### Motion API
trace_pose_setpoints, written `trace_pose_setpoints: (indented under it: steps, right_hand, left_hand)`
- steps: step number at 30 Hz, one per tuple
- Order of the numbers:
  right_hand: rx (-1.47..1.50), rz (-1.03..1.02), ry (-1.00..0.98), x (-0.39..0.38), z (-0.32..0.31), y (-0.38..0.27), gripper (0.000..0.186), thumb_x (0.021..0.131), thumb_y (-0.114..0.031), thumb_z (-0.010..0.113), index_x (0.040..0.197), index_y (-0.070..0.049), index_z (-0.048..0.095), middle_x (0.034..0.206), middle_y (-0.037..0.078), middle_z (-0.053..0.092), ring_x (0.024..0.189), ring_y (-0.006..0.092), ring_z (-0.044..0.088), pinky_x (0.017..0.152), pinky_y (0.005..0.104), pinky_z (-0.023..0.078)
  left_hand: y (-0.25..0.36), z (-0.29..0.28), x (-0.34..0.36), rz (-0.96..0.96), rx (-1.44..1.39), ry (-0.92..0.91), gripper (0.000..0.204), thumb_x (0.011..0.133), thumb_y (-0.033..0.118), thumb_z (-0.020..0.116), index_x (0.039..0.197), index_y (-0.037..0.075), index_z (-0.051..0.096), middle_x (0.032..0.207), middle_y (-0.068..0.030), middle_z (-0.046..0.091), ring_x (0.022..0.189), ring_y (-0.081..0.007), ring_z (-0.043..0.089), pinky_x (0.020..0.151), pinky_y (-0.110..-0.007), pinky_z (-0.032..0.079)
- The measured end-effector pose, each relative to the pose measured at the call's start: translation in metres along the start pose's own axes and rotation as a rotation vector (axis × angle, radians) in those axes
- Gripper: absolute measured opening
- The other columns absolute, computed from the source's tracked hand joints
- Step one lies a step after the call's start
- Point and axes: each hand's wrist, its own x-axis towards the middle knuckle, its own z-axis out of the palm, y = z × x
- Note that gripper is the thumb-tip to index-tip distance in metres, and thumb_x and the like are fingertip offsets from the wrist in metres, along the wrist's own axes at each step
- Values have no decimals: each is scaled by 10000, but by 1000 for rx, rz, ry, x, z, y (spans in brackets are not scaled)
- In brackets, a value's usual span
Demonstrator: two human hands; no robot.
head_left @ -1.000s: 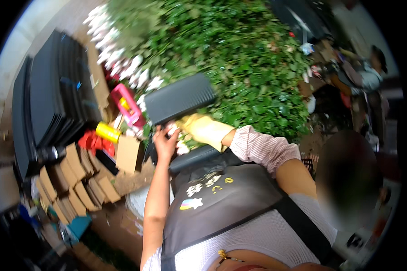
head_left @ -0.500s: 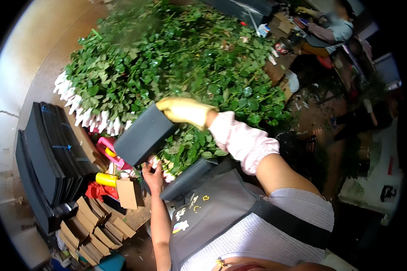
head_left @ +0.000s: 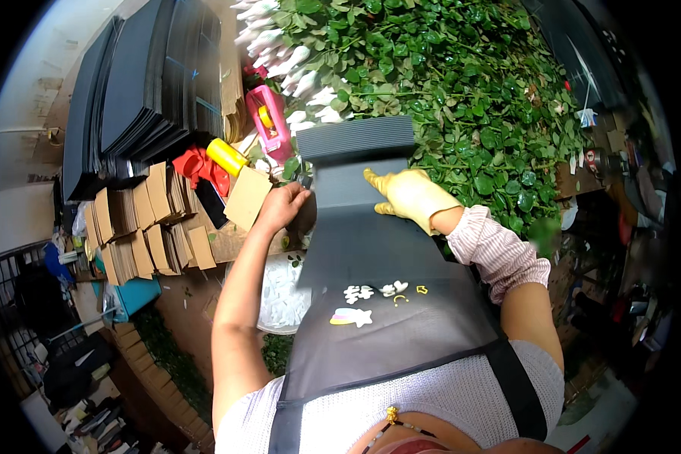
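In front of my apron lies a dark grey corrugated sheet (head_left: 356,142), its ribbed far part raised above a smoother near part. My right hand (head_left: 415,197), in a yellow glove, rests at the sheet's right side with thumb and forefinger spread apart. To the left of the sheet is my bare left hand (head_left: 281,207), fingers curled together beside a small dark object I cannot make out. Whether anything lies inside the sheet is hidden. Beyond it spreads a large heap of green leafy stems (head_left: 461,98), with white-sleeved flower heads (head_left: 291,64) along its left edge.
A pink tape dispenser (head_left: 270,125), a yellow roll (head_left: 227,157) and red cloth (head_left: 202,172) are left of the sheet. Further left stand stacked dark sheets (head_left: 136,91) and cardboard pieces (head_left: 159,189). A white container (head_left: 284,291) sits below the table edge.
My view has turned. The sheet has come in front of my apron, and the pale flowers and leaves earlier beside my left hand no longer show there. My right hand has moved to its right side.
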Motion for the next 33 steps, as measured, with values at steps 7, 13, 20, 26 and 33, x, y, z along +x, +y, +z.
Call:
trace_pose_setpoints:
  steps: [7,13,20,26,33]
  right_hand:
    - [-115,111,-292,37,22,-19,680,1003,-365,528,1565,-51,309,1133,137,747,1010,316,722,918,453,548]
    - [283,-142,-170,-6,-41,-16,547,962,-556,576,1285,-122,661,1082,157,737,1012,369,698,893,467,546]
    - [-322,-129,-212,22,10,-91,414,811,-367,792,1058,-47,703,897,160,744,833,359,736,751,474,594]
    - [167,-489,462,53,-21,-136,321,883,-264,733,1158,-98,716,1003,174,727,937,397,698,830,487,548]
    - [-730,-605,773,196,19,-193,307,838,-158,628,1131,-72,651,966,91,664,840,307,680,715,409,555]
  left_hand:
    - [63,32,14,719,461,37,880,932,583,610,1567,38,337,1626,-205,331,1499,-343,338,1240,-489,246]
    - [51,46,26,677,549,25,896,911,669,539,1618,174,300,1662,-179,272,1541,-319,258,1264,-480,179]
    - [53,46,24,646,546,-19,810,897,414,621,1617,208,312,1662,-157,289,1534,-309,284,1261,-490,183]
    - [23,86,41,707,435,223,653,958,386,532,1570,197,403,1625,-168,357,1487,-327,369,1233,-509,230]
    - [23,88,51,797,355,161,623,974,411,494,1555,202,407,1632,-180,320,1507,-330,319,1224,-523,252]
